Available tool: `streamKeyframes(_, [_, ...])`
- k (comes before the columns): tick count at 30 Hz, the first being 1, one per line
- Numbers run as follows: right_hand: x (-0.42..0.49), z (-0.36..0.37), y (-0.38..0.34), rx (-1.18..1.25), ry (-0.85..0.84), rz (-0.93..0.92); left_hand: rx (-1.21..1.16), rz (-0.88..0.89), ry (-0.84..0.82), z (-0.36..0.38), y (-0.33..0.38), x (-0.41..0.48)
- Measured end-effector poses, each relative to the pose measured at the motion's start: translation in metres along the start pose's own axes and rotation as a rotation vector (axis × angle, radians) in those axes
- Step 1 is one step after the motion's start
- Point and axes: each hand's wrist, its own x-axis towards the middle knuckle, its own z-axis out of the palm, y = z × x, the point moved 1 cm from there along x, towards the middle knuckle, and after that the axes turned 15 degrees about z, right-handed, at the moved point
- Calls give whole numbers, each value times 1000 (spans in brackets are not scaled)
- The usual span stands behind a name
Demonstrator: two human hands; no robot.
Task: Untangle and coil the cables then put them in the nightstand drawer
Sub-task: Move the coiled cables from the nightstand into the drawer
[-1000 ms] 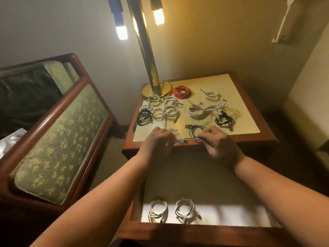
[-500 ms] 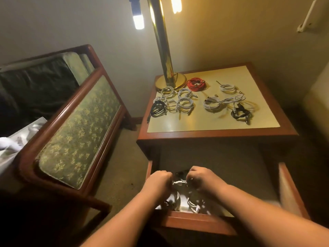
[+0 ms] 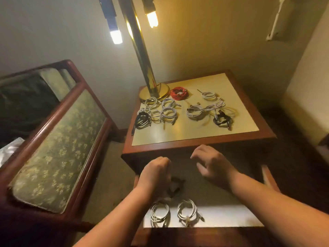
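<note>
Two white cord coils (image 3: pixel 159 213) are laid flat, side by side, at the front of the open wooden drawer (image 3: pixel 267 177), their ovals running front to back. One dark coil (image 3: pixel 175 186) is seen beyond, partly hidden. The left hand (image 3: pixel 154 173) is curled, any contents unseen; the right hand (image 3: pixel 211 164) is held loosely spread, empty

text: none legible | labels: none | brands: none | numbers: none
</note>
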Motion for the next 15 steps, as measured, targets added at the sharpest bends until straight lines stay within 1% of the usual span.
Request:
streamKeyframes(1, [10,-18,8,-4,92,26,-25,61,135,-7,5,20])
streamKeyframes(2, [21,-33,17,-17,177,56,-59,99,222,-14,11,43])
streamKeyframes(3, [33,-47,27,-35,248,90,-98,103,261,-17,15,67])
streamKeyframes(4, [43,-58,37,-61,277,144,-131,87,278,-21,19,90])
streamKeyframes(5, [53,-65,47,-90,262,213,-157,55,275,-22,23,112])
streamKeyframes(7, [65,-71,64,-164,132,351,-176,-50,201,-18,25,150])
streamKeyframes(9, [68,-72,76,-252,-8,427,-180,-176,47,-8,22,175])
streamKeyframes(10, [67,-72,79,-286,-41,432,-180,-213,-30,-2,19,184])
streamKeyframes(11, [66,-71,82,-310,-47,422,-184,-225,-78,5,15,190])
streamKeyframes(12, [64,-71,84,-322,-25,399,-193,-222,-90,10,10,192])
streamKeyframes(15, [60,-75,87,-313,50,349,-179,-162,-11,17,2,189])
